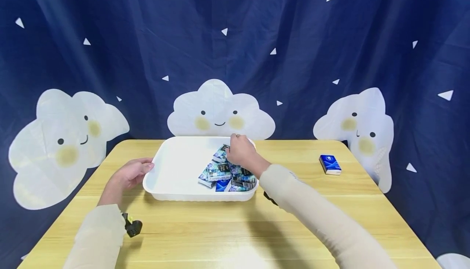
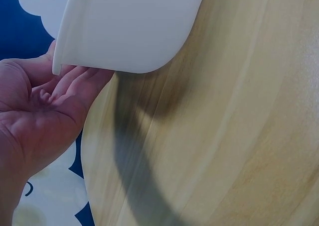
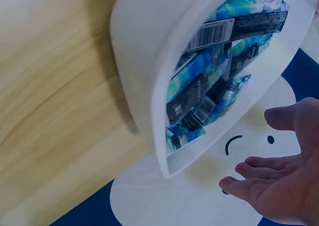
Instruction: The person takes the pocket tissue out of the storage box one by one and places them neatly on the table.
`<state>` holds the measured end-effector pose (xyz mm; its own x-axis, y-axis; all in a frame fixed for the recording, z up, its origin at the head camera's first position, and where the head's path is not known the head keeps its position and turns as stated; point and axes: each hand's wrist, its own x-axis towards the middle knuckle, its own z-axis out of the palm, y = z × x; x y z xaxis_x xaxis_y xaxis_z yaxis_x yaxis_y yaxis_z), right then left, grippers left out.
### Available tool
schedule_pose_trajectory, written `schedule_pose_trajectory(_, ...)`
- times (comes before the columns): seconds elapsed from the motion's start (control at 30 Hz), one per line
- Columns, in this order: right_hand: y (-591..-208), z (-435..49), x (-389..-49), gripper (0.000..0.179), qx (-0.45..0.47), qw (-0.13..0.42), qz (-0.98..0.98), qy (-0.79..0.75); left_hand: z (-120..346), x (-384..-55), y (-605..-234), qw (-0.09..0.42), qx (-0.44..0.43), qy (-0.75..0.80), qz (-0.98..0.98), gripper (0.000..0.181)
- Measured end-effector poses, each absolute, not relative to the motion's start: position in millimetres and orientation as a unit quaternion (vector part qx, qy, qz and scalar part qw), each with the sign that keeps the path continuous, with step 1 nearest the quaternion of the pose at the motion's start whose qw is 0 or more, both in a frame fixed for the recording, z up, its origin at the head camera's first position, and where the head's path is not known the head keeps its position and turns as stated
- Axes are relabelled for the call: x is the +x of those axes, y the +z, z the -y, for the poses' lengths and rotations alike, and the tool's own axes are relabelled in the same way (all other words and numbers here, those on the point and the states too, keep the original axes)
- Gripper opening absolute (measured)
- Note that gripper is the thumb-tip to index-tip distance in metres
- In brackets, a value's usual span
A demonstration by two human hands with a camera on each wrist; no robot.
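A white plastic tray point(image 1: 176, 167) is in the middle of the head view, with several small blue-green patterned packets point(image 1: 219, 171) heaped at its right end. My left hand point(image 1: 134, 172) grips the tray's left end. In the left wrist view its thumb is at the rim and its fingers point(image 2: 82, 84) reach under the tray. My right hand point(image 1: 240, 150) is over the tray's far right side in the head view. The right wrist view shows that hand point(image 3: 284, 178) with thumb and fingers apart, holding nothing. Among the packets lies a plain blue one point(image 1: 222, 185).
A blue and white small box point(image 1: 330, 164) lies on the wooden table point(image 1: 205, 236) to the right of the tray. Behind the table hangs a dark blue curtain point(image 1: 242, 69) printed with white clouds. A black wrist camera point(image 1: 133, 226) sits on the left sleeve.
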<state>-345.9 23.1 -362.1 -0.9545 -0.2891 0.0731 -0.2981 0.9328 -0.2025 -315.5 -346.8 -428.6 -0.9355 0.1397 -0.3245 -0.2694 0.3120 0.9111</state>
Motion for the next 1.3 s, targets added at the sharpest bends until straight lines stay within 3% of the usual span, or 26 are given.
schedule_pose_trajectory(1.3, -407, 21, -359, 0.064, 0.1, -0.029, 0.982, 0.16, 349, -316, -430, 0.176, -0.043, 0.572, -0.8, 0.063)
